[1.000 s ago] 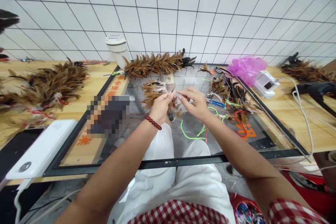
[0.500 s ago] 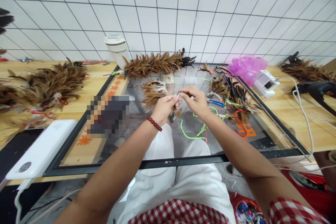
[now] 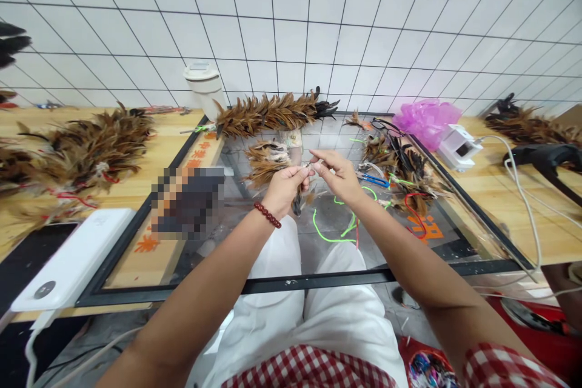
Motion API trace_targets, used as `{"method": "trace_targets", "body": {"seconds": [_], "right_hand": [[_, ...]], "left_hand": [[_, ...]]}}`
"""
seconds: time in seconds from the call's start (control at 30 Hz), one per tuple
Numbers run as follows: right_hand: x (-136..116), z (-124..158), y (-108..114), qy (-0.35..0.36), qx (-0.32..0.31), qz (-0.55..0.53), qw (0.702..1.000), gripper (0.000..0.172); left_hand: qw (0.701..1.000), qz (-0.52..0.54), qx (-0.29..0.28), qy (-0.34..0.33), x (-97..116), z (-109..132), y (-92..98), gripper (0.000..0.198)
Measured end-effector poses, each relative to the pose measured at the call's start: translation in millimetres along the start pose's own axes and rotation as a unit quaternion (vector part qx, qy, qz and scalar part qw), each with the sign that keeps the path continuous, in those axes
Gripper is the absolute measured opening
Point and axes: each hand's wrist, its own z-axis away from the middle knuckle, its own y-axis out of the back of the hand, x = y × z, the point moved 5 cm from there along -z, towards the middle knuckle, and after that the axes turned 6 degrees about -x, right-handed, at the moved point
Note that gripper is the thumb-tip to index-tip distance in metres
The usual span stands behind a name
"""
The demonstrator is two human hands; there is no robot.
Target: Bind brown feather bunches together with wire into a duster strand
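My left hand point(image 3: 284, 187) is closed on a small bundle of brown feathers point(image 3: 266, 160) held above the glass table top point(image 3: 327, 251). A red bead bracelet point(image 3: 267, 215) is on that wrist. My right hand point(image 3: 339, 174) pinches something thin at the bundle's end, right beside the left fingertips; what it pinches is too small to make out. A dark feather tip point(image 3: 297, 204) hangs below the left hand. Green cord point(image 3: 334, 233) lies on the glass under the hands.
A long brown feather duster point(image 3: 273, 112) lies at the back by a white cup point(image 3: 204, 86). Feather piles point(image 3: 86, 148) sit left, loose feathers, blue-handled scissors point(image 3: 376, 179) and red cord point(image 3: 411, 209) right. A pink bag point(image 3: 425, 118), white device point(image 3: 457, 147) and power bank point(image 3: 73, 260) are nearby.
Both hands have drawn slightly closer together and a little higher; the right fingers now meet the left fingertips at the bundle's end.
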Motion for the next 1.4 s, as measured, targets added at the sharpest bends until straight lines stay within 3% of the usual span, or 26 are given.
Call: {"method": "trace_targets", "body": {"seconds": [0.2, 0.5, 0.63, 0.77, 0.83, 0.97, 1.03, 1.23, 1.4], "right_hand": [[12, -1, -8, -0.125, -0.048, -0.21, 0.968, 0.033], [3, 0, -10, -0.162, -0.048, -0.321, 0.932, 0.039], [4, 0, -11, -0.153, -0.056, -0.292, 0.943, 0.038], [11, -3, -1, -0.128, 0.043, -0.228, 0.964, 0.034], [13, -4, 3, -0.126, 0.064, -0.22, 0.965, 0.032], [12, -1, -13, -0.167, -0.071, -0.292, 0.939, 0.038], [9, 1, -19, -0.181, -0.102, -0.309, 0.928, 0.037], [4, -6, -2, -0.131, -0.035, -0.174, 0.975, 0.033], [11, -7, 46, -0.095, 0.13, 0.016, 0.987, 0.022]], "left_hand": [[0.998, -0.005, -0.057, 0.022, 3, 3, -6.7, 0.021], [0.979, 0.088, -0.158, 0.091, 2, 13, -24.1, 0.034], [0.98, 0.1, -0.137, 0.104, -4, 11, -19.3, 0.023], [0.985, 0.111, -0.093, 0.092, -5, 9, -13.2, 0.021], [0.986, 0.114, -0.074, 0.099, -5, 9, -11.9, 0.019], [0.984, 0.12, -0.07, 0.108, -3, 10, -13.9, 0.018], [0.985, 0.112, -0.083, 0.107, -3, 11, -16.2, 0.018], [0.996, 0.034, -0.065, 0.059, -4, 8, -13.8, 0.017], [0.999, 0.021, -0.023, 0.014, -1, 5, -7.3, 0.016]]}}
